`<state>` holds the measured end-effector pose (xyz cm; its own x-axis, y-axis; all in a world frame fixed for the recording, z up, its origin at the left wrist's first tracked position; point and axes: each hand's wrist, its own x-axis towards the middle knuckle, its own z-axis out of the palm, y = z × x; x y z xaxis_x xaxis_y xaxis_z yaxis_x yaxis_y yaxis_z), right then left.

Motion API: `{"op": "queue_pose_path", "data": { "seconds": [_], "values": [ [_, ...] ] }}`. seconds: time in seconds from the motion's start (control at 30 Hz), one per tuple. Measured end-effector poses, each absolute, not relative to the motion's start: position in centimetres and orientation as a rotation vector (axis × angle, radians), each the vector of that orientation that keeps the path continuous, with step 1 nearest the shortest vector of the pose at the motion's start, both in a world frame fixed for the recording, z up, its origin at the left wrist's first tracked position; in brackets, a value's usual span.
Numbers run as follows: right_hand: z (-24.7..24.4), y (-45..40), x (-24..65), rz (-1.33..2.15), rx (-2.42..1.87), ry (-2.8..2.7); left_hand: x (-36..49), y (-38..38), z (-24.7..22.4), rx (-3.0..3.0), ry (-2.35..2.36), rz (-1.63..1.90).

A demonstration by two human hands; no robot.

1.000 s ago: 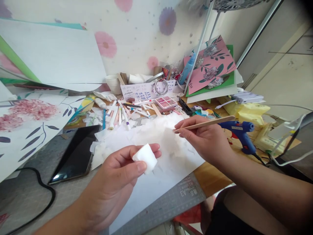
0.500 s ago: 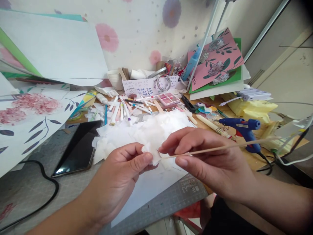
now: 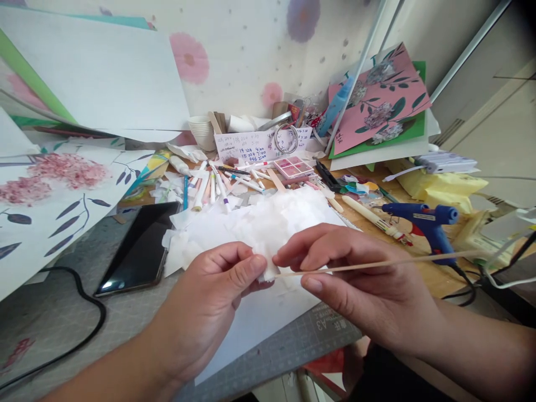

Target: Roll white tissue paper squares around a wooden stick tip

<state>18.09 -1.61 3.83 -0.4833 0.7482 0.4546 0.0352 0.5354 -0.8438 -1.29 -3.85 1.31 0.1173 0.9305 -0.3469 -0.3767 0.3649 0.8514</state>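
Together, the hands hold a white piece and a stick at mid-frame

In the head view, the left hand (image 3: 218,290), just left of the lower centre, pinches the white piece (image 3: 269,269) between thumb and fingers, nearly closed on it; the fingers hide part of it. The right hand (image 3: 355,285), right of centre, is partly open, its thumb and fingers around the thin stick (image 3: 377,265). The stick's tip points left at the piece's lower edge; whether they touch is hard to tell.

Behind the fingers, at the centre of the frame, lies a loose white pile (image 3: 288,215) on a white sheet (image 3: 251,335). The sheet partly covers a grey mat (image 3: 318,329) at lower centre. A dark phone (image 3: 138,245) lies left of the pile, beside a floral painting (image 3: 54,190) at the left edge. Scattered markers (image 3: 218,187) and a pink palette (image 3: 293,166) are above the pile. A blue glue gun (image 3: 431,220) is at the right, below a pink card (image 3: 381,106) with flowers in the upper right.
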Motion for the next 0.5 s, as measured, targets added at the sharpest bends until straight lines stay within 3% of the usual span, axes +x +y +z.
{"op": "queue_pose_path", "data": {
  "seconds": [0.5],
  "values": [
    [3.63,-1.77,17.96,1.009,-0.641,-1.875,-1.47,-3.94,1.08,0.741,1.083,1.053]
  ]
}}
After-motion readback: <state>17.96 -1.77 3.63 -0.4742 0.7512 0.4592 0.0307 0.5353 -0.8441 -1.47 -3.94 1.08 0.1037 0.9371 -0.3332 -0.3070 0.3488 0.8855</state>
